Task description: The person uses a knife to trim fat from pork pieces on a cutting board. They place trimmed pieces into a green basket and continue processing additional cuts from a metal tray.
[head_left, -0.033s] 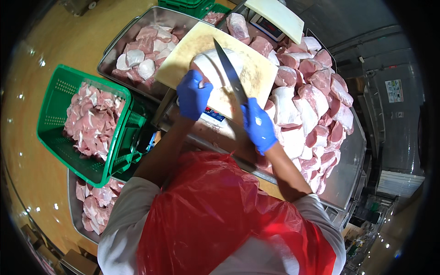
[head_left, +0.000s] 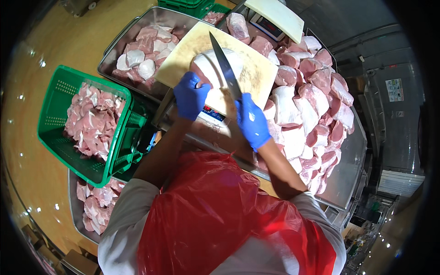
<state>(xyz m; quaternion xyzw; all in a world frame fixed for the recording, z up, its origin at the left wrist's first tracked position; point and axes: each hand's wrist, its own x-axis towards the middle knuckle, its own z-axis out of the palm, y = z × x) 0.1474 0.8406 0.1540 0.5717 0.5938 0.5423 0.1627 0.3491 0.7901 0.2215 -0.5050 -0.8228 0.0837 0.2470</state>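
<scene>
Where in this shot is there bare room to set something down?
On the cutting board: a patch right of the knife, and the area above-left of the white-topped meat piece. The steel table is bare between the meat heap and its right edge. Crowded: the heap itself and the upper-left steel tub of cut meat.

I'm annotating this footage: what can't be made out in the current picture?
In the head view:
Handle of the knife: covered by the right hand.
Most fingertips of the left hand: hidden by the curled hand; grip on the meat piece unclear.
Scale: mostly covered by the cutting board.
Lower metal tray: partly covered by the green basket.
Green crates: cut off by the upper edge.
</scene>
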